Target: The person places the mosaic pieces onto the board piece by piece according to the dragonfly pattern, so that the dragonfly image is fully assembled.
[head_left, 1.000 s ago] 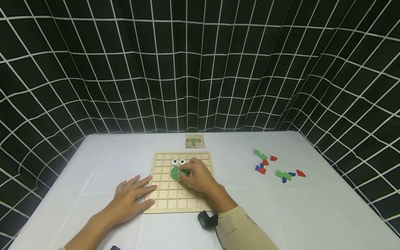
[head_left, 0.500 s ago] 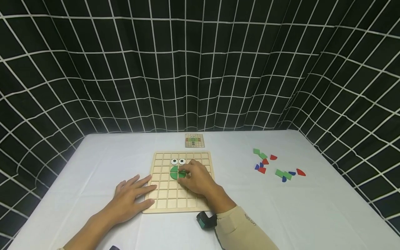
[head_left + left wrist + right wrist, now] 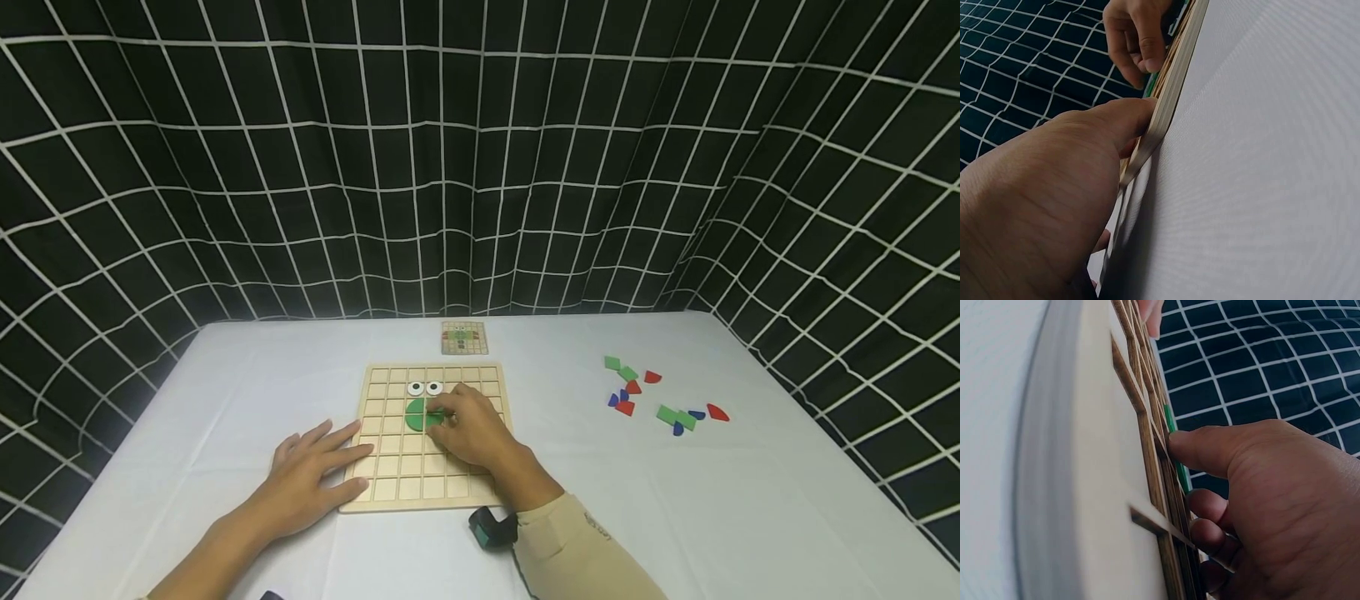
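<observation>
A square wooden grid board [image 3: 390, 492] lies on the table. My left hand [image 3: 303, 483] rests at its left side, fingers spread, with fingertips on the frame; the left wrist view shows the thumb on the board's edge. Green rounded pieces [image 3: 415, 415] form a disc in the grid. Above them sit two round eye pieces [image 3: 416, 388], white with black pupils. My right hand [image 3: 476, 429] reaches over the board, its thumb and index finger pinching the right-hand green piece [image 3: 438, 418]. In the right wrist view the thumb touches the green piece [image 3: 1169, 417], other fingers curled.
A small pattern card [image 3: 464, 338] lies behind the board. Loose green [image 3: 667, 415], red [image 3: 717, 412] and blue [image 3: 678, 429] pieces are scattered at the right of the table. A dark wrist device [image 3: 492, 528] is by the right cuff. A black grid-lined curtain [image 3: 465, 208] surrounds the table.
The right hand's thumb and index finger have lowered the green piece against the disc, where it now lies flatter. The left hand stays in place at the board's edge.
</observation>
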